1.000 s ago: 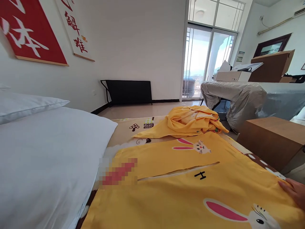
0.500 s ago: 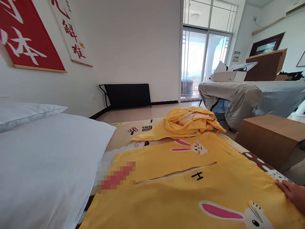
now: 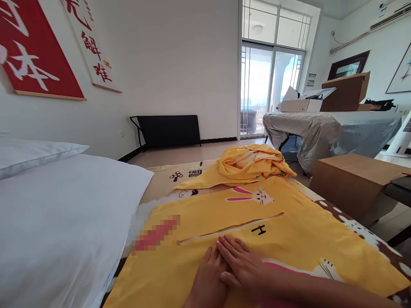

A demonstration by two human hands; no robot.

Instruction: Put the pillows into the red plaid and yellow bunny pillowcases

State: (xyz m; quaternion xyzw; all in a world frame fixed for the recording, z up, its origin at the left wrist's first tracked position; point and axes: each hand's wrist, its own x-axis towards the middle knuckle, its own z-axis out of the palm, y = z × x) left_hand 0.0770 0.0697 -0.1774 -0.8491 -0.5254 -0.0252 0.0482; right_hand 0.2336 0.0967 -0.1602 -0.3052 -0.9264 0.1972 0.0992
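Observation:
A yellow pillowcase (image 3: pixel 289 239) with rabbit prints and a black "H" lies flat on the bed in front of me. Both hands rest on it near its open slit. My left hand (image 3: pixel 207 278) lies flat with fingers stretched toward the slit. My right hand (image 3: pixel 244 267) lies flat beside it, fingers extended and partly overlapping the left. Neither holds anything. A second, crumpled yellow cloth (image 3: pixel 253 164) sits at the far end of the bed.
A large white pillow (image 3: pixel 64 222) fills the left, with another (image 3: pixel 28 149) behind it. A brown wooden cabinet (image 3: pixel 353 182) stands right of the bed. Beyond it a plastic-covered table (image 3: pixel 327 130) carries cardboard boxes (image 3: pixel 346 90). A black folded frame (image 3: pixel 167 130) leans on the far wall.
My right hand moved from the pillowcase's right edge to its middle near the slit. My left hand came into view beside it. The view shifted slightly right.

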